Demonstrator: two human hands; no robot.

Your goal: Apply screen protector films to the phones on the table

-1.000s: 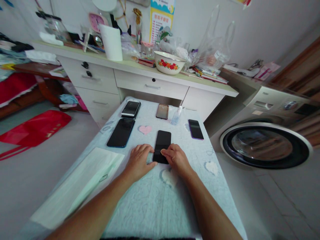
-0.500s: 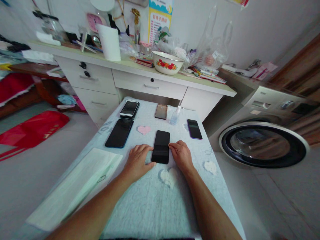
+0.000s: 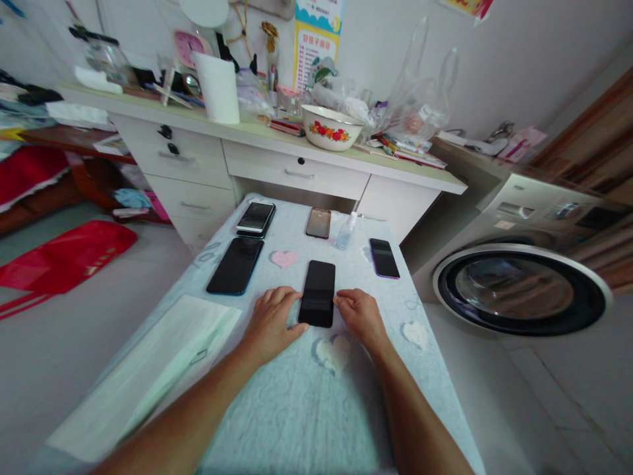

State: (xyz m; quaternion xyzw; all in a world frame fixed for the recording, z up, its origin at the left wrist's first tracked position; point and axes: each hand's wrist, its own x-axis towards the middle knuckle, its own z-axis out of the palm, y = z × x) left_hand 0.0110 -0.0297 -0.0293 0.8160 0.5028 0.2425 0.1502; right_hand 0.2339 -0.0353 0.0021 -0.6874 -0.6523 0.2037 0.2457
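Note:
A black phone [image 3: 317, 294] lies screen up in the middle of the cloth-covered table [image 3: 297, 409]. At its left edge is my left hand [image 3: 275, 324], thumb and fingers apart, their tips touching the phone's side and lower corner. My right hand [image 3: 360, 316] is at the right edge, its fingers bent and pressed together against the phone's side. Further left lie a larger dark phone [image 3: 236, 265] and a stack of phones [image 3: 256, 218]. A brown phone or case [image 3: 318, 223] and a clear spray bottle [image 3: 346, 231] stand beyond. Another phone [image 3: 384, 258] lies at the right.
A pale flat packet [image 3: 143, 376] lies along the table's left side. Behind the table is a white desk [image 3: 297, 165] with a flowered bowl [image 3: 331, 128] and a paper roll [image 3: 216, 89]. To the right is a washing machine [image 3: 519, 287]; a red bag [image 3: 69, 257] lies on the floor.
My right hand has shifted slightly down along the phone's right edge. My left hand and the phones look the same; the whole view has moved a little.

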